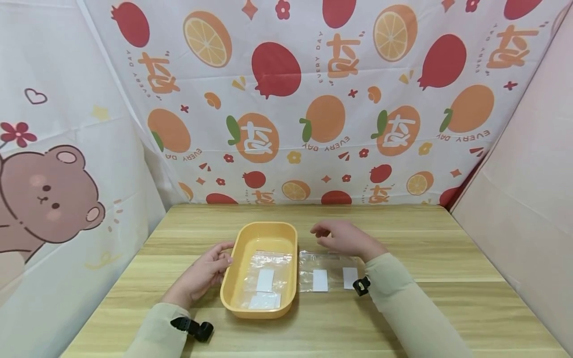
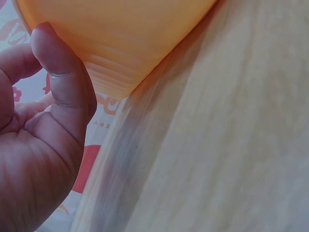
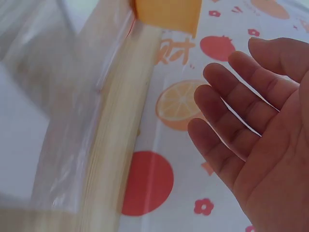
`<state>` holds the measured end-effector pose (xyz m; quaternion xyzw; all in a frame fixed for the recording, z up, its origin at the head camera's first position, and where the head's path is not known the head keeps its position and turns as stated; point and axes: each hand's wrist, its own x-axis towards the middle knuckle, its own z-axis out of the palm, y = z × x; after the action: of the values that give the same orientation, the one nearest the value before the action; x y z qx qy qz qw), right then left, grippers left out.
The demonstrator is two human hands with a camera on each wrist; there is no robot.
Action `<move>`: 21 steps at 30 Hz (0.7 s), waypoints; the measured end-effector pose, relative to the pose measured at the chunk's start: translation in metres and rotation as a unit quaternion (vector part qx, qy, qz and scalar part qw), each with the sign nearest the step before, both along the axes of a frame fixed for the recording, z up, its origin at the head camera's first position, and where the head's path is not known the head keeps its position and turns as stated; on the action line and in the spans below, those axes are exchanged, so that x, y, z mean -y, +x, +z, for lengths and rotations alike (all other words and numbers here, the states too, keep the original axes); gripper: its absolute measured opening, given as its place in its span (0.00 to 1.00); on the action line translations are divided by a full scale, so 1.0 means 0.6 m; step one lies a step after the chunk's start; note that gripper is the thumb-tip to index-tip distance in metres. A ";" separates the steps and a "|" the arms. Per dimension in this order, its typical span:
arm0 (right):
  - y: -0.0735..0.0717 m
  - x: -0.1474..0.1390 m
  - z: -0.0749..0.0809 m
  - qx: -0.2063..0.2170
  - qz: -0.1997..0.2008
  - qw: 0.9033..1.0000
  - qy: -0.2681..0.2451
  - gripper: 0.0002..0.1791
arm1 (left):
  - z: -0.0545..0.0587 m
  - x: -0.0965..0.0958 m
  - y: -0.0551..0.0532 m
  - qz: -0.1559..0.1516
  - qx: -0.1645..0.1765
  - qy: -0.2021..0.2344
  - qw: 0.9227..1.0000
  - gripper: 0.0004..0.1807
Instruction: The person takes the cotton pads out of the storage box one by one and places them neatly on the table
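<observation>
A yellow plastic tray (image 1: 226, 293) stands on the wooden table, with clear zip bags (image 1: 282, 263) holding white cards inside it. At its left side, my left hand (image 1: 202, 273) holds the rim, thumb at the edge and fingers against the wall. The left wrist view shows that thumb up against the tray's outer wall (image 2: 130, 38). More clear zip bags (image 1: 334, 273) with white cards lie flat right of the tray. Just beyond them hovers my right hand (image 1: 344, 237), nothing in it; its fingers spread loosely in the right wrist view.
The wooden table (image 1: 429, 308) runs back to a fruit-print cloth (image 1: 313, 149). A cloth with a bear print (image 1: 49, 199) hangs on the left, and a plain pale cloth (image 1: 519, 189) on the right. Black straps with small devices are on both wrists.
</observation>
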<state>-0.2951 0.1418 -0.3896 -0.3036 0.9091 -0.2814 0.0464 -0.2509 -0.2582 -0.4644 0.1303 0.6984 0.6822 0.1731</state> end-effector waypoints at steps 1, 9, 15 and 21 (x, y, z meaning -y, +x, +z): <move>0.000 0.005 0.001 0.001 0.002 1.000 -0.001 0.16 | -0.001 0.000 0.000 0.000 -0.001 -0.001 1.000 0.33; -0.002 0.046 -0.001 -0.002 0.023 1.000 -0.018 0.17 | 0.002 -0.001 0.003 0.006 0.002 -0.003 1.000 0.33; -0.001 0.079 -0.012 0.003 0.045 0.999 -0.009 0.18 | -0.001 0.000 0.004 0.005 0.001 -0.007 1.000 0.34; 0.004 0.104 -0.014 0.013 0.050 0.999 -0.006 0.18 | -0.003 -0.001 0.003 0.016 0.010 -0.013 1.000 0.33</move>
<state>-0.2926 0.0791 -0.3979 -0.3453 0.8904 -0.2882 0.0700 -0.2493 -0.2574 -0.4664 0.1100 0.7076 0.6767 0.1710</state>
